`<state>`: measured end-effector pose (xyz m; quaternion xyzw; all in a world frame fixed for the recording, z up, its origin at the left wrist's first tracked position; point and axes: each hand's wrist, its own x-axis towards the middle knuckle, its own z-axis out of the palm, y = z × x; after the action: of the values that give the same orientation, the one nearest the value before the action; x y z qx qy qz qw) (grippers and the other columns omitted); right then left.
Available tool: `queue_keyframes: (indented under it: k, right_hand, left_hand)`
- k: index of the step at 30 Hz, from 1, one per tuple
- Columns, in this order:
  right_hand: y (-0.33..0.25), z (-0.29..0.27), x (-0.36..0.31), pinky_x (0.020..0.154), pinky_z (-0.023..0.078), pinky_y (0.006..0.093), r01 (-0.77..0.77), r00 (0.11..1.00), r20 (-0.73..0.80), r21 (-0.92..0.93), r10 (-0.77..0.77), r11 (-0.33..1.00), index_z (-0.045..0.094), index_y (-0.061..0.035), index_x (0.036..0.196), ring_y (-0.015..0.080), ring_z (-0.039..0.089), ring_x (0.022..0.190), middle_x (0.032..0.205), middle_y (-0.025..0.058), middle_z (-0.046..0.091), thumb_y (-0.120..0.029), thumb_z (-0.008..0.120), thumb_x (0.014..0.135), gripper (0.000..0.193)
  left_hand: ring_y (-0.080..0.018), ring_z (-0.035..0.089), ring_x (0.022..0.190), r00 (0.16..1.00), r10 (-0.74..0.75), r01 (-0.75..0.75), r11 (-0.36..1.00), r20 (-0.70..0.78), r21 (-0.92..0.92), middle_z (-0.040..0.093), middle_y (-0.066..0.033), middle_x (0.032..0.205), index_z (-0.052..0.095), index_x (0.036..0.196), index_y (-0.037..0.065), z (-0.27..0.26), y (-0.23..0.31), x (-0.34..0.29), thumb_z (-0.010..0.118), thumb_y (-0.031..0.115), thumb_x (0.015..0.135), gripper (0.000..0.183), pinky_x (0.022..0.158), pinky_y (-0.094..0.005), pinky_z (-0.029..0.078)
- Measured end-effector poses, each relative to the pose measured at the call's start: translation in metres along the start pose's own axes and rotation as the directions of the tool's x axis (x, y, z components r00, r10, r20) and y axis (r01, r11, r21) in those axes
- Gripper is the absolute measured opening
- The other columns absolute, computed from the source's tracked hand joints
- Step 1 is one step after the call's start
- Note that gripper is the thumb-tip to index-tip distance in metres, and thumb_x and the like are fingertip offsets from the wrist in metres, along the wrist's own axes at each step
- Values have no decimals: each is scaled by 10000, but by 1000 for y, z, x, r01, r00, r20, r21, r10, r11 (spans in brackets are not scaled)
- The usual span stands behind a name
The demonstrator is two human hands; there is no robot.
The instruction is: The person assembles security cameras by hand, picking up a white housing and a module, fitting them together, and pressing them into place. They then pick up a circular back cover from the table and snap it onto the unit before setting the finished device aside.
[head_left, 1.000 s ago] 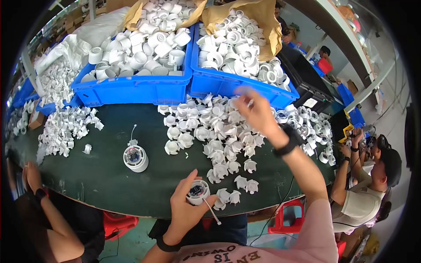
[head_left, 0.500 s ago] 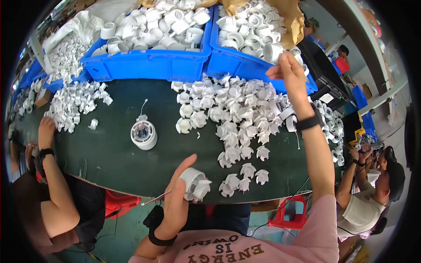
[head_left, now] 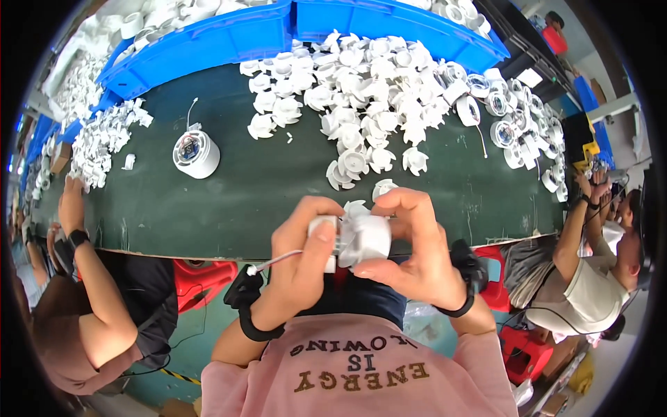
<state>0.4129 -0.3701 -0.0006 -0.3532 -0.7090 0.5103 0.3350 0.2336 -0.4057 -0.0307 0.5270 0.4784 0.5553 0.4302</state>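
A white housing [head_left: 332, 224] is gripped by its sides in the curled left hand [head_left: 299, 264], apparently so its wire [head_left: 281, 258] sticks out clear; a white cup [head_left: 375, 240], blurred, is held in the half-curled right hand [head_left: 425, 260], end-on with a fan wheel [head_left: 356, 208] between, over the table's [head_left: 240, 201] near edge. Loose fan wheels [head_left: 361, 90] are heaped farther back, seemingly for easy reach, with blue bins [head_left: 208, 59] set behind.

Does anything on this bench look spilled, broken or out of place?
Nothing looks clearly broken. Two strays lie apart on the dark green tabletop: a tiny white scrap, unlike the pile of white bladed wheels beside it, and one small white part separated from the heap of small parts at left.
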Motion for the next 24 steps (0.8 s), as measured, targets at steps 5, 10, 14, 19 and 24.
queue_keyframes:
  k: [5,10,14,19,24]
  right_hand:
    - [25,12,-12,594,503,246,214,969,-132,14,-211,977,444,-22,1143,137,603,757,973,89,554,-171,826,722,588]
    - [28,16,-20,866,451,313,116,986,-141,164,-93,980,374,-10,1226,170,562,978,1104,90,507,-174,706,835,538]
    - [34,21,-22,858,438,298,110,985,-159,232,-73,966,367,-14,1238,159,539,984,1119,94,465,-149,656,869,488]
    - [37,20,-24,864,425,309,23,993,-115,389,24,921,387,5,1223,169,500,1030,1163,130,420,-177,593,905,421]
    - [37,25,-14,927,376,381,341,906,-239,-70,-348,937,367,63,1284,259,448,1101,1292,235,386,-343,416,960,521]
  left_hand:
    - [-142,520,812,992,-118,119,993,-48,13,564,-84,923,556,989,-33,15,6,-4,342,426,947,508,719,-263,402]
    - [-172,547,719,999,29,-29,999,-24,32,589,-123,824,539,1006,-41,25,2,-1,373,303,961,385,648,-292,427]
    - [-198,550,718,995,95,-93,990,-9,101,581,-136,865,529,1033,-48,29,2,-2,379,287,956,374,658,-299,435]
    - [-214,551,729,989,149,-151,973,26,175,571,-148,909,522,1048,-48,31,-2,-3,392,284,949,370,654,-311,442]
    - [-233,579,716,984,153,-167,972,96,166,575,-155,900,512,1060,-47,36,-4,-9,395,316,921,406,631,-315,453]
